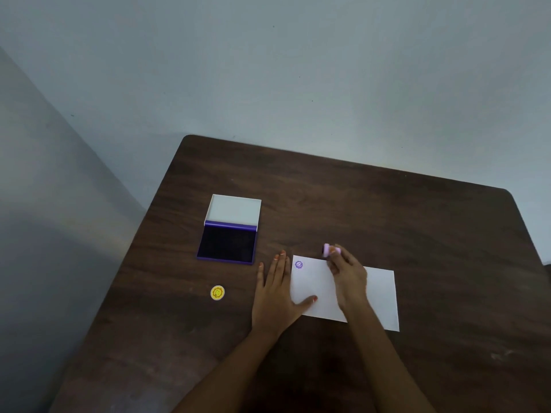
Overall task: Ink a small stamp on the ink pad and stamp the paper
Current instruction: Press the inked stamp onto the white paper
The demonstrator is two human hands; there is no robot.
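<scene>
A white sheet of paper lies on the dark wooden table, with one purple stamp mark in its far left corner. My right hand grips a small pink stamp, lifted just beyond the paper's far edge and tilted on its side. My left hand lies flat, fingers spread, on the table at the paper's left edge, thumb resting on the sheet. The purple ink pad sits open to the left, its white lid folded back.
A round yellow cap or stamp lies on the table left of my left hand, below the ink pad. Pale walls stand behind and to the left of the table.
</scene>
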